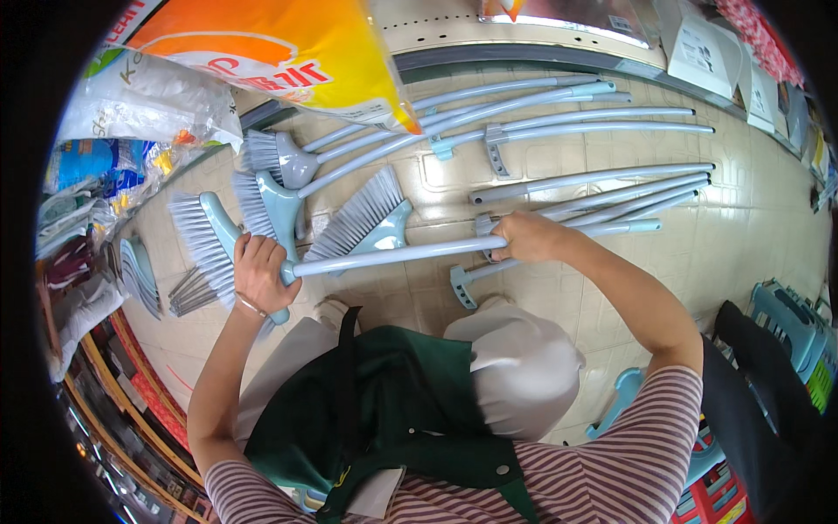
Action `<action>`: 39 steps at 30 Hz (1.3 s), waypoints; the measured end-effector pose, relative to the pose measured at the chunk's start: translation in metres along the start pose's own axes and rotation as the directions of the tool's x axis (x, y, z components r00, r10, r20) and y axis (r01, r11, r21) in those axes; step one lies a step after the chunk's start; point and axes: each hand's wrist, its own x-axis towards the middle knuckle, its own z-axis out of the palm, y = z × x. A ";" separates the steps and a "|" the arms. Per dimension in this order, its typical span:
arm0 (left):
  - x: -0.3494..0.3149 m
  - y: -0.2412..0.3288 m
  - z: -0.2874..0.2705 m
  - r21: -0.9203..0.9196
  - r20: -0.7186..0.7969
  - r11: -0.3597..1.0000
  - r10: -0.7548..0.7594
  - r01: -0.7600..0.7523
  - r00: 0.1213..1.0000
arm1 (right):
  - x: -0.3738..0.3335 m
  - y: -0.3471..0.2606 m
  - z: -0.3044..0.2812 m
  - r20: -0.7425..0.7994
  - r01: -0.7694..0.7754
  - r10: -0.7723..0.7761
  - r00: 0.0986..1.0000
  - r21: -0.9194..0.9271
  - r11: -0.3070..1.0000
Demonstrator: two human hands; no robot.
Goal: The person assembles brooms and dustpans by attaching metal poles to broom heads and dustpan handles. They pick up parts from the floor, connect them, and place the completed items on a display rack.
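My left hand is wrapped round the light blue head of a broom, whose grey bristles point left. The broom's grey-blue pole runs from the head's socket across to my right hand, which is closed round its far end. Just beyond the pole, a loose broom head lies on the floor. Two brooms with poles fitted, including a blue-headed one, lie farther back. Several loose poles are spread near my right hand. A pole piece with a holed bracket lies closer to my knees.
An orange and yellow plastic package hangs at upper left, near the camera. Shelving borders the far side, with stocked shelves on the left. Thin grey rods lie at left. A person in black trousers is at right, near blue stools.
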 end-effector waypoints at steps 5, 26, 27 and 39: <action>-0.001 -0.044 0.040 -0.045 -0.015 0.991 -0.129 0.128 0.992 | 0.010 -0.011 -0.049 -0.648 0.218 -0.497 0.578 -0.464 0.858; -0.002 0.031 0.139 -0.509 -0.009 0.813 -0.332 0.282 0.943 | 0.021 0.220 0.026 -0.425 -0.285 0.895 0.138 0.848 0.447; -0.010 0.039 0.150 -0.484 0.009 0.856 -0.200 0.179 0.980 | 0.017 0.228 0.028 -0.495 -0.305 0.860 0.123 0.806 0.507; 0.048 0.083 0.166 0.043 0.586 0.999 0.000 -0.032 0.810 | -0.054 0.166 0.023 -0.591 0.575 0.805 0.052 0.677 0.460</action>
